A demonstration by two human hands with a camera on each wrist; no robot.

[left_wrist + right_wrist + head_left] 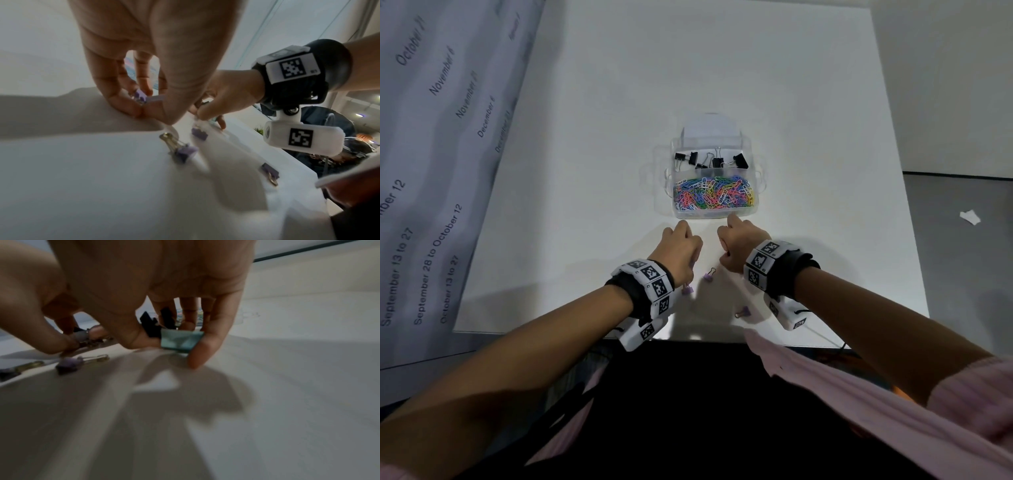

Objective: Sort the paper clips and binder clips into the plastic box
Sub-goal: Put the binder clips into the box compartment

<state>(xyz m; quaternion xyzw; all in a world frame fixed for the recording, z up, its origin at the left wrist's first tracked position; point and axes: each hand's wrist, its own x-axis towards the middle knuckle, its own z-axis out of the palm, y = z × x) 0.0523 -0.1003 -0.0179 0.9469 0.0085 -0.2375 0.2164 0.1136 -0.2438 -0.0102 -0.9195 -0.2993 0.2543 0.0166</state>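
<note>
Gathering binder clips off the table (825, 240); my left hand (681, 250) pinches a purple clip (141, 97), my right hand (739, 245) a teal one (180, 341); next, lift both into the plastic box (714, 215) just ahead, rear compartment.

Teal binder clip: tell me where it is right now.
The teal binder clip is pinched in the right hand, low over the white table, just in front of the plastic box; only the wrist views show it.
</note>
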